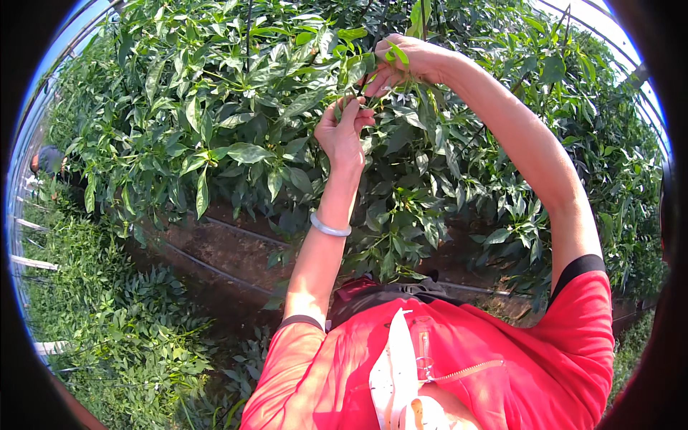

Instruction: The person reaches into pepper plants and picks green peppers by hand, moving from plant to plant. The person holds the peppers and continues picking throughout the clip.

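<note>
Both of my hands are up among the leaves of tall pepper plants (247, 153), near the top middle of the view. My left hand (344, 121), with a pale bangle (330, 226) on the forearm, has its thumb and fingers pinched together at a thin stem or tie; exactly what lies between them is too small to tell. Just above and to the right, my right hand (400, 64) curls around a dark upright string or stem, its fingertips partly hidden by leaves. Small white flowers (400, 97) show just below my right hand.
Dark thin strings (249, 32) hang among the plants. Grey irrigation pipes (215, 269) run along the brown soil below. Lower green plants (134, 349) grow at the left. A person (49, 160) bends at the far left edge, by the curved greenhouse frame (35, 263).
</note>
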A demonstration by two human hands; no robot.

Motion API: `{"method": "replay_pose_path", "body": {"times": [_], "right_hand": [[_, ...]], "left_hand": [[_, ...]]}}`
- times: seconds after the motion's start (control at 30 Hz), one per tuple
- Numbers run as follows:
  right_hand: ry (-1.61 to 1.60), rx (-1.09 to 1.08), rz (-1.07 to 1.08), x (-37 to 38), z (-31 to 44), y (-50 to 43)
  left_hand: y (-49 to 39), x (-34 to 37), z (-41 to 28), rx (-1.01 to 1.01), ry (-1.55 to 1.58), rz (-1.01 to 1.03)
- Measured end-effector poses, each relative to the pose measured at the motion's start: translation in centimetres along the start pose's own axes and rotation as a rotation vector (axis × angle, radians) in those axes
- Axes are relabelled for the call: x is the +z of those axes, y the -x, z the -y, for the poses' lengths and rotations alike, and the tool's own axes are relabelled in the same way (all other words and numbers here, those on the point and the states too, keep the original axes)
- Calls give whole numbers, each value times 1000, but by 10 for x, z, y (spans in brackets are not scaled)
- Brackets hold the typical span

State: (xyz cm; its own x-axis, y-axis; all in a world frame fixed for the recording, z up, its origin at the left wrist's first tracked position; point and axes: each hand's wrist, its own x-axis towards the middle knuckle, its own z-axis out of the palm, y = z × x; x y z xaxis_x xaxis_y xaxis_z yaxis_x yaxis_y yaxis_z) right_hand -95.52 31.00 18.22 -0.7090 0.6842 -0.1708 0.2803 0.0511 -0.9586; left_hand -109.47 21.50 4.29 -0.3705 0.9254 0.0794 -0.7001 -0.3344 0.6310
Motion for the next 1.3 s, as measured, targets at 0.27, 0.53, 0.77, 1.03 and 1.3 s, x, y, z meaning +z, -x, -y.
{"method": "replay_pose_path", "body": {"times": [0.27,0.53,0.77,1.03,1.3], "right_hand": [[299,-98,23,11,12,23],[252,-301,-34,7,25,20],[286,-303,-52,3,20,11],[252,-294,-34,4,22,12],[409,-262,-76,-3,28,9]], "left_hand": [[-3,12,8,69,-4,-78],[-17,22,-5,31,-139,-127],[1,17,-19,43,-285,-140],[13,47,-43,617,-1003,30],[-13,71,-54,115,-889,201]]}}
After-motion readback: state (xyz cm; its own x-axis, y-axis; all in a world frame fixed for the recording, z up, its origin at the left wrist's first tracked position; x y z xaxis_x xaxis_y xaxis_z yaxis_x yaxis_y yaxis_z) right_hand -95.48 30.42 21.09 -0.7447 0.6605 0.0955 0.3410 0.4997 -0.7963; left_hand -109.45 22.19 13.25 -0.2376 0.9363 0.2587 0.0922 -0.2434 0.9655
